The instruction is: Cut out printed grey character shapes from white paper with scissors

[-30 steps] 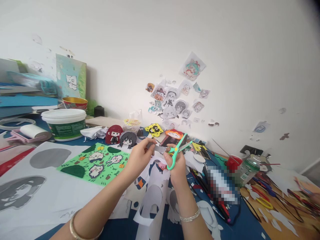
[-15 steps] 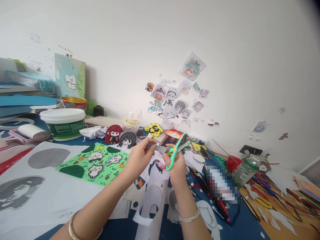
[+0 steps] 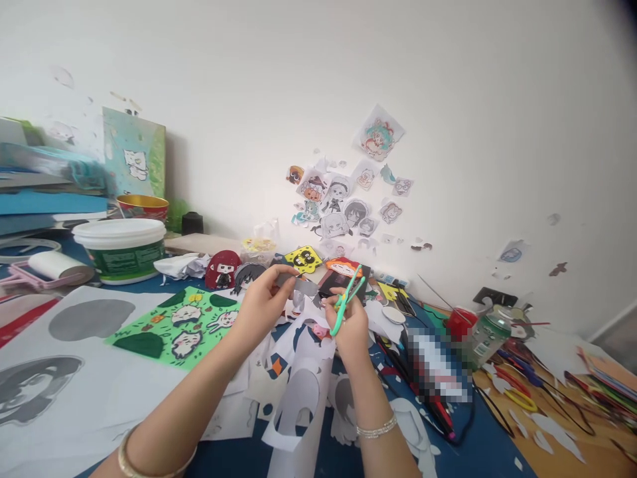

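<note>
A small strip of grey paper (image 3: 306, 287) is pinched between the thumb and fingers of my left hand (image 3: 269, 295). My right hand (image 3: 351, 326) grips a pair of mint-green scissors (image 3: 340, 317), held above the table and slanting up to the right. A short gap lies between the strip's right end and the right fingers. Beneath both hands, a curled white sheet with cut-out holes (image 3: 303, 398) runs toward me. Paper scraps and a grey-haired cut-out figure (image 3: 343, 401) lie around it on the blue table.
At left are a green drawing with white animals (image 3: 186, 322), a printed white sheet (image 3: 94, 372) and a white-lidded tub (image 3: 119, 249). Pens, a red cup (image 3: 461, 323), a glass jar (image 3: 490, 335) and more scissors (image 3: 520, 398) sit at right. Paper pictures (image 3: 343, 206) hang on the wall.
My left hand has shifted left with the grey strip, opening a gap from the right hand. The scissors have turned and look narrower. The whole view has shifted slightly.
</note>
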`<move>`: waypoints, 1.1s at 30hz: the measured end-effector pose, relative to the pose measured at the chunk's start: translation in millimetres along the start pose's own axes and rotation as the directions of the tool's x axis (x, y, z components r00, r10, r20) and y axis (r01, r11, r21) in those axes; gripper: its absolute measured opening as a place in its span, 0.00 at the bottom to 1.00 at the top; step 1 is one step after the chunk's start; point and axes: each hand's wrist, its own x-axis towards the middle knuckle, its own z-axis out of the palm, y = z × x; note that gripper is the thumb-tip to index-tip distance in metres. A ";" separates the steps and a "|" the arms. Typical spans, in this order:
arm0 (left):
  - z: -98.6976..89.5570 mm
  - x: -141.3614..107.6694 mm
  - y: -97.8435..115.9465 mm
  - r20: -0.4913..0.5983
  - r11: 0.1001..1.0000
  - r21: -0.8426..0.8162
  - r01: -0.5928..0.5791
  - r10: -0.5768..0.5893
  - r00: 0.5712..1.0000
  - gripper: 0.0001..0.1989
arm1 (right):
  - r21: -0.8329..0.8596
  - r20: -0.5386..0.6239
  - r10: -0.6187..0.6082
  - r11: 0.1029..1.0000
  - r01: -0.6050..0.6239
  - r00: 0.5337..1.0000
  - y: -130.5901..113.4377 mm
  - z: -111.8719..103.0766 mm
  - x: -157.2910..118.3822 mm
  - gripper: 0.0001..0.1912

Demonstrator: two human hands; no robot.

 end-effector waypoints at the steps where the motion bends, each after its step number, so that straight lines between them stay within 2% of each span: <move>1: -0.7 0.5 -0.3 0.025 1.000 -0.014 0.003 -0.003 1.000 0.10 | -0.011 0.019 -0.003 1.000 0.003 1.000 2.1 -0.7 0.6 0.13; 4: 0.0 1.3 -4.3 0.137 0.998 -0.066 -0.009 0.018 0.990 0.12 | -0.028 0.035 0.011 1.000 -0.011 0.999 6.8 -3.4 2.7 0.13; 8: 3.4 1.3 -12.2 0.272 0.999 -0.027 -0.032 0.038 0.961 0.14 | -0.021 -0.079 -0.010 1.000 0.009 0.997 0.1 -11.7 5.6 0.10; 10: 5.3 0.9 -14.8 0.328 0.999 0.014 -0.031 0.025 0.944 0.16 | -0.011 -0.094 -0.043 0.999 0.043 0.995 -9.3 -18.0 5.4 0.10; 12: 7.3 -0.4 -15.0 0.389 0.998 0.051 -0.039 0.016 0.921 0.17 | -0.006 -0.025 -0.054 0.999 0.054 0.998 -19.3 -24.2 3.9 0.10; 16: 11.6 -7.1 -5.4 0.514 0.989 0.133 -0.066 -0.012 0.858 0.19 | -0.075 0.217 -0.004 0.997 0.021 0.976 -32.6 -31.1 -1.4 0.11; 20: 14.8 -14.9 7.9 0.600 0.985 0.150 -0.089 -0.019 0.800 0.21 | -0.216 0.309 -0.021 0.972 0.092 0.951 -41.2 -32.3 -5.2 0.09; 24: 15.8 -18.7 12.2 0.641 0.982 0.147 -0.120 -0.002 0.767 0.25 | -0.271 0.376 0.002 0.957 0.107 0.927 -55.5 -34.6 -6.6 0.09; 26: 16.1 -19.2 12.0 0.655 0.984 0.128 -0.123 0.009 0.755 0.27 | -0.315 0.366 0.032 0.945 0.092 0.930 -63.2 -37.6 -6.8 0.09; 29: 16.4 -18.6 11.5 0.672 0.986 0.099 -0.136 0.035 0.740 0.28 | -0.357 0.288 0.075 0.934 0.034 0.955 -67.7 -46.7 -9.2 0.07; 31: 16.1 -18.0 11.1 0.675 0.981 0.118 -0.156 0.036 0.737 0.26 | -0.371 0.232 0.143 0.927 -0.048 0.962 -61.9 -56.4 -14.5 0.08; 33: 15.3 -17.8 9.9 0.683 0.960 0.182 -0.211 0.030 0.730 0.22 | -0.397 0.189 0.255 0.903 -0.164 0.948 -48.8 -67.1 -23.7 0.08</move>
